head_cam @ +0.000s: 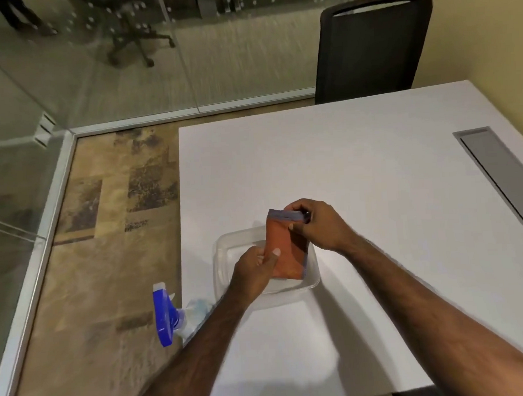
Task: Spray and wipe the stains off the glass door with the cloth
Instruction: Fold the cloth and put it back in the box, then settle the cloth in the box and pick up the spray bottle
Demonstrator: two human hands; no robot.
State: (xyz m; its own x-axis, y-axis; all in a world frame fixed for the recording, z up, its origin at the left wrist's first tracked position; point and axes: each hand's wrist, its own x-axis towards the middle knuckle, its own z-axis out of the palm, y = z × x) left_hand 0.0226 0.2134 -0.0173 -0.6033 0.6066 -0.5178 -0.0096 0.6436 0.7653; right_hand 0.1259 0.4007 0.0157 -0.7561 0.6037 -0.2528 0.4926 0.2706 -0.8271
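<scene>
Nearest the camera, at the lower left of the frame, a spray bottle (169, 314) with a blue trigger head stands at the left edge of the white table (358, 162), partly hidden behind the left forearm. Just beyond it, in the lower middle of the frame, a clear plastic container (227, 254) sits on the table. A folded orange cloth (285, 251) with a blue-grey border is held up over it, its lower end inside the container's outline. The left hand (255, 274) grips the cloth's lower edge with the thumb pressed on its face, and the right hand (319, 225) pinches the upper edge between thumb and curled fingers. Further off, at the right edge, a grey cable hatch (501, 179) is set into the tabletop. At the upper right a black chair (373, 49) stands against the far side of the table. Patterned carpet (104, 236) fills the left, and glass walls (126, 68) run across the upper left.
</scene>
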